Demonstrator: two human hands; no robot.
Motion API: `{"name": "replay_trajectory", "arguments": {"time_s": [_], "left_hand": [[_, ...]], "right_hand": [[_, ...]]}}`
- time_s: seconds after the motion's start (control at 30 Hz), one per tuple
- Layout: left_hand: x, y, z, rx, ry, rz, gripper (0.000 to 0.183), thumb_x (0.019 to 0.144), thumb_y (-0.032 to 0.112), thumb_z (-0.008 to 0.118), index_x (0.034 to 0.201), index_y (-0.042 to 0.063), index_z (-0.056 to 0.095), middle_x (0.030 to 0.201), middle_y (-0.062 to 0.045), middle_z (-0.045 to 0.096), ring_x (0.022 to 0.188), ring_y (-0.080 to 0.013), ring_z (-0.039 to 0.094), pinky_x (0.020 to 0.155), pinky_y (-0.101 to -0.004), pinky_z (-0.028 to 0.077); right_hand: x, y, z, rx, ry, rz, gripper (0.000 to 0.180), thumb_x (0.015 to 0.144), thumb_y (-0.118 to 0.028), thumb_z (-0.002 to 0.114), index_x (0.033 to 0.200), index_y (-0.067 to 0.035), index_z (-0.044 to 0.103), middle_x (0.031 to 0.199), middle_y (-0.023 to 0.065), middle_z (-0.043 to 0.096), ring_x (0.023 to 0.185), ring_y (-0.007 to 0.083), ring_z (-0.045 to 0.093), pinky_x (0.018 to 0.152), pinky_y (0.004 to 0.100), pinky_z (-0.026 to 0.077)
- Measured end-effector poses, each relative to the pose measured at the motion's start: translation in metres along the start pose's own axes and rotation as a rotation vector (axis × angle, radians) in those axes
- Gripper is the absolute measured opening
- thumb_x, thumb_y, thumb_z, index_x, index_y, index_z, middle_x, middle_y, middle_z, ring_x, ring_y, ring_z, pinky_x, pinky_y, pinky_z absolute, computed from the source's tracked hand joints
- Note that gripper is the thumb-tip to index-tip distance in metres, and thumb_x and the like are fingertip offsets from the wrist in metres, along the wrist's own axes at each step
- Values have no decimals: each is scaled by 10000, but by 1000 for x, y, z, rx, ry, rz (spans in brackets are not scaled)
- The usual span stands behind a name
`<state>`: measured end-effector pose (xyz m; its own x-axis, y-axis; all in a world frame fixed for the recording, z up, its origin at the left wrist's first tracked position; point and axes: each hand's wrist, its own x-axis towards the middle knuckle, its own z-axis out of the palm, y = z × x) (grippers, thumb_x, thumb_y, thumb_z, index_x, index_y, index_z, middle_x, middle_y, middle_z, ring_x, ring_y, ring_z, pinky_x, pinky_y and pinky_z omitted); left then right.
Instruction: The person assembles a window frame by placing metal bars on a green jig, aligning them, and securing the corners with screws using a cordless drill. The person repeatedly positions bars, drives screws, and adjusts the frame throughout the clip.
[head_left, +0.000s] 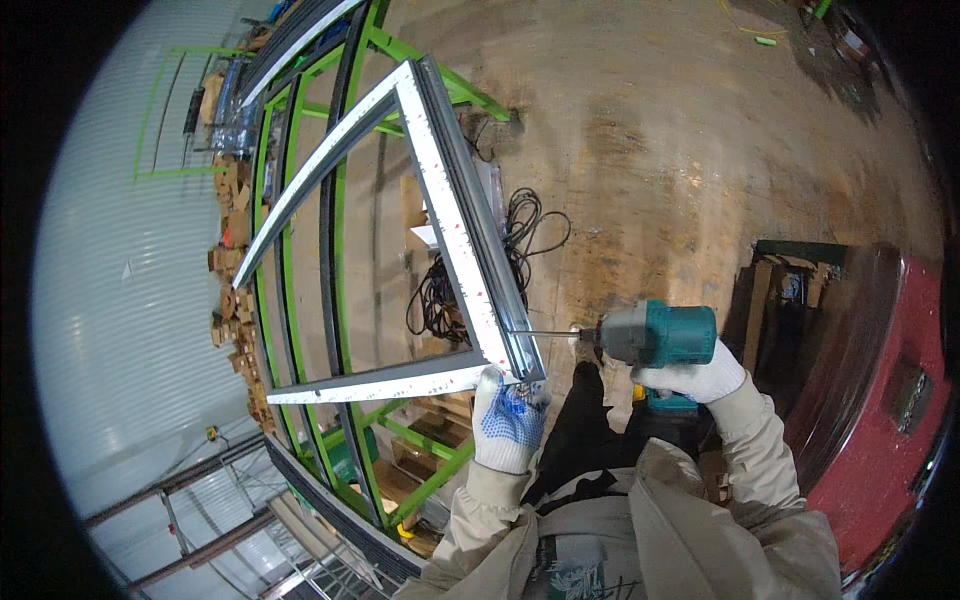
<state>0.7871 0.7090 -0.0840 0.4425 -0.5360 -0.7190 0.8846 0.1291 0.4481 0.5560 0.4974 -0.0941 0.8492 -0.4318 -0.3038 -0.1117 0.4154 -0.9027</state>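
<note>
My right hand (709, 375), in a white work glove, grips a teal cordless drill driver (660, 334). Its long thin bit (551, 334) points left, and the tip meets the dark outer edge of a white-faced window frame (457, 225) near the lower right corner. My left hand (510, 424), in a white glove with blue grip dots, is closed around that same corner. Small metal pieces that look like screws (527, 388) show at its fingertips. The frame rests across a green metal rack (341, 285) with dark padded bars.
Coiled black cable (442, 300) lies on the floor (645, 187) beneath and beside the frame. A red-sided cart or bench (877, 435) stands close on my right, beside an open bin holding cardboard (761, 307). Stacked wood offcuts (236, 262) line the corrugated wall (142, 247).
</note>
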Motion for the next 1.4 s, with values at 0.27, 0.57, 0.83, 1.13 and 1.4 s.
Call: {"name": "replay_trajectory", "arguments": {"time_s": [0.27,0.57,0.83,1.13,1.4], "left_hand": [[4,-17,12,5,31,116,258,1127,293,626,1282,87,636,1123,-53,702,921,-171,633,775,-324,501],[4,-18,19,14,138,126,276,1103,344,669,1206,87,675,1010,-73,723,789,-182,646,652,-315,525],[10,-18,9,-189,43,100,202,1117,240,653,1236,76,662,1079,-44,712,898,-172,690,744,-308,582],[8,-24,16,-12,94,175,182,1083,314,691,1105,148,619,925,5,640,758,-120,583,689,-294,497],[8,-29,10,25,67,224,244,1098,341,670,1197,121,630,978,-32,658,813,-177,612,713,-314,506]], "right_hand": [[16,24,-16,240,-67,187,378,945,-179,860,1275,-51,726,907,35,733,701,138,657,632,317,548],[38,24,-38,10,-132,-29,351,890,-157,883,1190,-31,753,971,117,776,809,226,745,707,352,593],[92,8,-80,-361,-294,-382,371,844,-160,877,1171,-21,773,1101,177,776,1006,386,747,922,418,600],[90,26,-73,-458,-348,-380,479,857,-200,924,1293,-66,781,1340,162,769,1276,352,717,1100,444,552],[78,11,-60,-239,-270,-214,418,850,-184,930,1227,-70,789,1220,166,787,1104,373,769,985,429,607]]}}
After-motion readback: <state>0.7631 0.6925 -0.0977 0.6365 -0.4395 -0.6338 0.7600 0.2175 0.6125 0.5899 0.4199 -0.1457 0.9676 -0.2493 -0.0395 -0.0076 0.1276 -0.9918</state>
